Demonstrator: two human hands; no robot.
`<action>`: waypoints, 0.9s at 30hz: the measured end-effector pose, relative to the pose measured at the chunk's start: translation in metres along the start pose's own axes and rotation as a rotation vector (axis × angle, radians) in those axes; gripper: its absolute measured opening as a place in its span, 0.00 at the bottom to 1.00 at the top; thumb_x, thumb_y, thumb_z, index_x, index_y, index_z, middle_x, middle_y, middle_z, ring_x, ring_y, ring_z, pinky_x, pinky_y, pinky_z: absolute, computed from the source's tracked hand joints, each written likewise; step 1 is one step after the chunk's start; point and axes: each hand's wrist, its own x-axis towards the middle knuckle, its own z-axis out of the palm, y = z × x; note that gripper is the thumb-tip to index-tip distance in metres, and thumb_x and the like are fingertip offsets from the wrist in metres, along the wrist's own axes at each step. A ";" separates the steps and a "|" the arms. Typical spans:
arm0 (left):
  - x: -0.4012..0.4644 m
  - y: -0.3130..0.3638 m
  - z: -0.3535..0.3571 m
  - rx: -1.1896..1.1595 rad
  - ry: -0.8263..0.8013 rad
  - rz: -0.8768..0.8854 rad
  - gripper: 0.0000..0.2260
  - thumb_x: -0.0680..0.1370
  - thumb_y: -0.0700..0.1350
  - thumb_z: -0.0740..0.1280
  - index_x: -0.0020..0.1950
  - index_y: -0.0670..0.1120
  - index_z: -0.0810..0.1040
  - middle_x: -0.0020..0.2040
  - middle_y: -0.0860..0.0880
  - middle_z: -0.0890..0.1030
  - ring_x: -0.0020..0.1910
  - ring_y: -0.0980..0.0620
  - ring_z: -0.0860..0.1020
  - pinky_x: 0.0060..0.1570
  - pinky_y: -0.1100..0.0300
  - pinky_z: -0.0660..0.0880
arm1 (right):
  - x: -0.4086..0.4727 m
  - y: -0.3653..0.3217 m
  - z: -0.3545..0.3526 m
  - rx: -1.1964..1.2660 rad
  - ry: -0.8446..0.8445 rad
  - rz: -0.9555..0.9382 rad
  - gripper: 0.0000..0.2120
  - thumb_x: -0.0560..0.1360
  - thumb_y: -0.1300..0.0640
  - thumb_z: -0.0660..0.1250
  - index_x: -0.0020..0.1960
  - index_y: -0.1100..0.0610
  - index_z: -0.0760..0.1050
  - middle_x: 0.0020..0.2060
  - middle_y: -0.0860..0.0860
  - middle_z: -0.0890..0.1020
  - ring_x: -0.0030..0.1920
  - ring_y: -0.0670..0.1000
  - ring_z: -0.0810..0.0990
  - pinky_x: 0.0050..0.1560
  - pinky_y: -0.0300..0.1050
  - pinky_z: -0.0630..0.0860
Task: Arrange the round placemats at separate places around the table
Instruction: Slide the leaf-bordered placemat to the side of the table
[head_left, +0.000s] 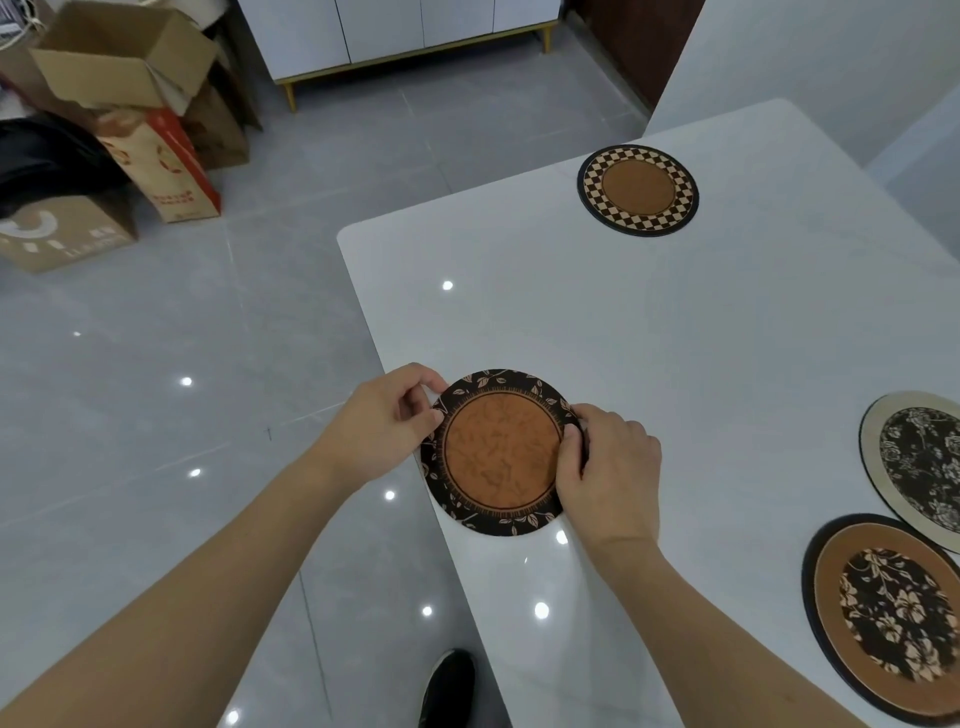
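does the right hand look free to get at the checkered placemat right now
Probably not yet: the right hand is pinching the leaf-bordered placemat, and the checkered placemat lies far across the table, though nothing lies between.

Both bare forearms reach forward from the lower edge of the view and converge toward each other. The left hand (382, 423) is turned palm inward, wrist nearly straight, its thumb lying on top and its fingers curled under and around the left rim of the leaf-bordered placemat (501, 452) held between the hands. The right hand (608, 467) sits opposite and slightly nearer the body, back of the hand upward, knuckles bent, thumb pressed on the mat's upper face and fingers wrapped over its right rim. Both hands pinch closed on that one mat. A dark shoe (449, 686) shows below, between the forearms.
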 end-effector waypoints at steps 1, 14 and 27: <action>0.000 0.000 0.000 0.000 0.002 0.002 0.10 0.75 0.40 0.69 0.49 0.55 0.78 0.32 0.54 0.76 0.30 0.61 0.71 0.35 0.72 0.71 | 0.000 0.000 0.000 0.002 -0.002 0.000 0.10 0.77 0.55 0.58 0.55 0.52 0.75 0.43 0.49 0.80 0.44 0.54 0.74 0.52 0.48 0.65; -0.002 0.002 -0.001 0.037 -0.006 0.012 0.08 0.75 0.39 0.69 0.50 0.52 0.77 0.34 0.54 0.76 0.30 0.61 0.71 0.35 0.72 0.70 | 0.001 0.001 0.001 0.007 -0.007 0.002 0.10 0.77 0.56 0.59 0.54 0.52 0.75 0.43 0.49 0.81 0.44 0.53 0.74 0.52 0.48 0.66; -0.005 -0.002 0.004 0.133 -0.005 0.070 0.07 0.77 0.40 0.67 0.51 0.51 0.74 0.36 0.53 0.72 0.33 0.59 0.69 0.37 0.71 0.68 | 0.000 0.002 0.004 -0.003 0.028 -0.014 0.09 0.76 0.55 0.58 0.53 0.53 0.74 0.43 0.50 0.78 0.44 0.54 0.74 0.51 0.48 0.67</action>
